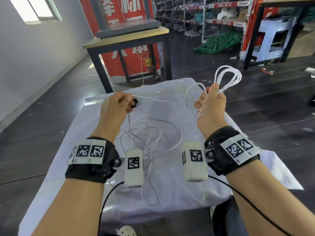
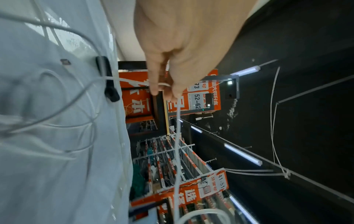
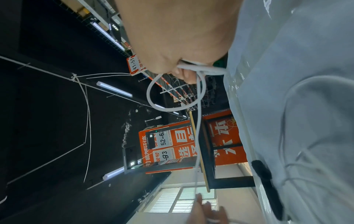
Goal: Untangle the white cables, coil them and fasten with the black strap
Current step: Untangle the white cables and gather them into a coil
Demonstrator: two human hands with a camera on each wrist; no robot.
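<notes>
From the head view I see my right hand (image 1: 211, 106) raised over the right edge of the table (image 1: 95, 176), fingers curled round a bundle of white cable loops (image 1: 228, 77) that fan up past the fingertips, short loops hanging below the palm. My left hand (image 1: 114, 109) sits at the far left of the cloth, fingers closed and pinching a single cable strand (image 1: 153, 99) that runs across to the right hand. The black strap (image 1: 135, 102) lies on the cloth just beside the left fingers; whether they touch I can't tell here. Left wrist view adds what the head misses: thumb and forefinger (image 2: 155, 84) pinch the strand, and the strap (image 2: 109, 84) lies on the cloth apart from them. Right wrist view shows a loop (image 3: 172, 94) hanging from the closed fist, strand leading off to the left hand. More loose white cable (image 1: 153, 133) sprawls tangled mid-cloth between my wrists. Beyond: a black-framed table (image 1: 129, 41), red banner (image 1: 119, 11), shelving (image 1: 213, 16).
</notes>
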